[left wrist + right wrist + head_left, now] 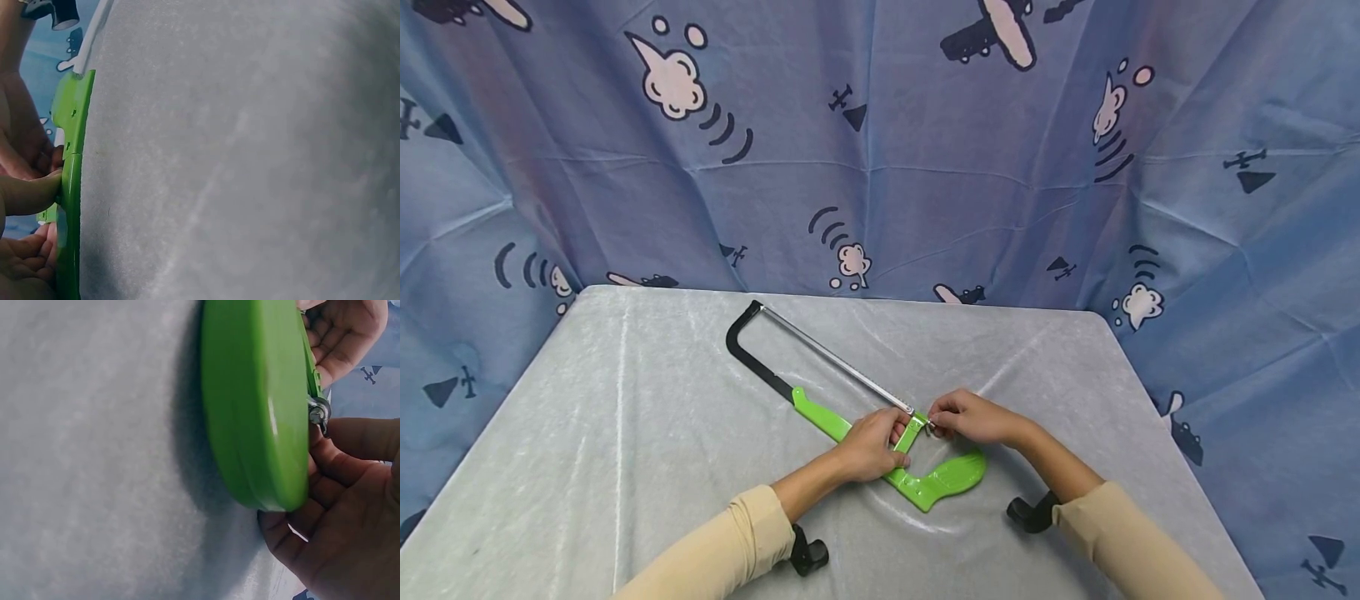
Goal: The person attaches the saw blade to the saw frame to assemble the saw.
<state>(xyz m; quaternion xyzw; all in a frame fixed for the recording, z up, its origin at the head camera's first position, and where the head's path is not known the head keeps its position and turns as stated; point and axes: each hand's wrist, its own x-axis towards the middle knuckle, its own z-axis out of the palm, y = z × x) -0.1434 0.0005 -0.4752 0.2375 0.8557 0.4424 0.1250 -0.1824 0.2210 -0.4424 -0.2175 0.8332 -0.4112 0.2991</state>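
Note:
A hacksaw (820, 414) with a green handle and a black front frame lies on the table, its silver blade (835, 358) on the far side. My left hand (868, 446) grips the green post near the handle, thumb on the near side; the left wrist view has that thumb against the green frame (74, 206). My right hand (973, 417) pinches a metal wing nut (319, 412) at the blade's handle end. In the right wrist view, the rounded green handle (250, 406) stands beside my right fingers.
A pale grey cloth covers the table (647, 467). Behind and at the sides hangs a blue curtain (910, 225) printed with planes and clouds. Black wrist mounts (808, 552) show below both forearms.

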